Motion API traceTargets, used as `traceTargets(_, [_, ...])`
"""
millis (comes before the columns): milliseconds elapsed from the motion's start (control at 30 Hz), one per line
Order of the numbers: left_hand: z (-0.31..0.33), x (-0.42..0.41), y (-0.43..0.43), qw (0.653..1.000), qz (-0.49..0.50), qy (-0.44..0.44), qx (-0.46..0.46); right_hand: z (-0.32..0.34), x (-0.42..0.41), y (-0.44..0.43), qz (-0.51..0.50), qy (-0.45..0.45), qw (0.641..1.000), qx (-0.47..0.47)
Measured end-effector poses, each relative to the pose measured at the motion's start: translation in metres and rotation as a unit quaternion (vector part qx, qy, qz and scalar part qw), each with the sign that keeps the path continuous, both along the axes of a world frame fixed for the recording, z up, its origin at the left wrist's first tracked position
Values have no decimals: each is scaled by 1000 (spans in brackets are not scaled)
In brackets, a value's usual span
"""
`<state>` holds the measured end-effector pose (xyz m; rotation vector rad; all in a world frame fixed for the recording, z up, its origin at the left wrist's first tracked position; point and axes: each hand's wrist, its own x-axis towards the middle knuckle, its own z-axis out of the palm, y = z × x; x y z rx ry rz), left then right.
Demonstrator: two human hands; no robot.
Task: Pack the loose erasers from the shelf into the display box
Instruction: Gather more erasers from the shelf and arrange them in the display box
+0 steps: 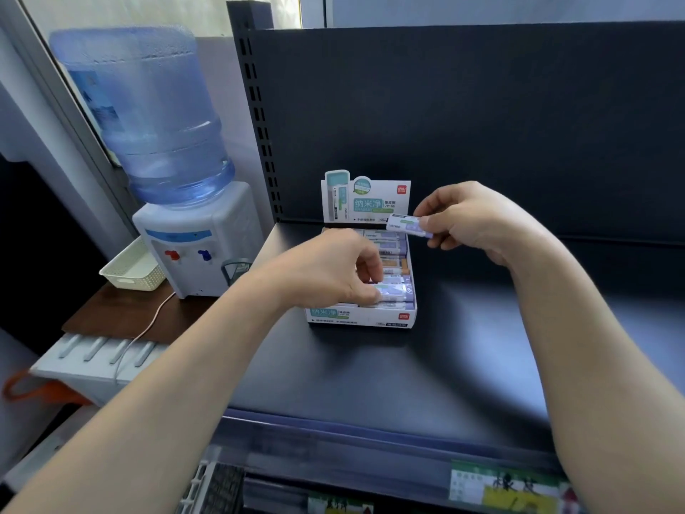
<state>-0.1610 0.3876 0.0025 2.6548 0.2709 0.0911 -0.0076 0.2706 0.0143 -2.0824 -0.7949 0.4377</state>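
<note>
Misalignment is the main risk: the loose eraser [407,225], pinched by its right end, could catch on neighbouring sleeves and sit proud if it drops askew into the gap showing bare cardboard midway along the display box [361,317]. A hard push could also slide the light box across the dark shelf [370,383], or tip the rows the other hand seems to be steadying. Right hand [467,220] is narrowly closed, thumb and fingertips gripping that eraser above the box's far right corner, just before the header card. Left hand [333,268] curls down into the near rows, thumb and fingertips pinching the end of a seated eraser [394,293].
</note>
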Motion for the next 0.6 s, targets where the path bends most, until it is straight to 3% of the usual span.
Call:
traceTargets(133, [-3, 4, -3, 999, 6, -7, 34, 1, -2, 0, 2, 0, 1000, 1])
traceTargets(400, [2, 8, -1, 999, 7, 34, 11, 1, -2, 0, 0, -2, 1000, -4])
traceTargets(600, [-3, 9, 7, 997, 50, -51, 4, 0, 0, -1, 1, -2, 1000, -5])
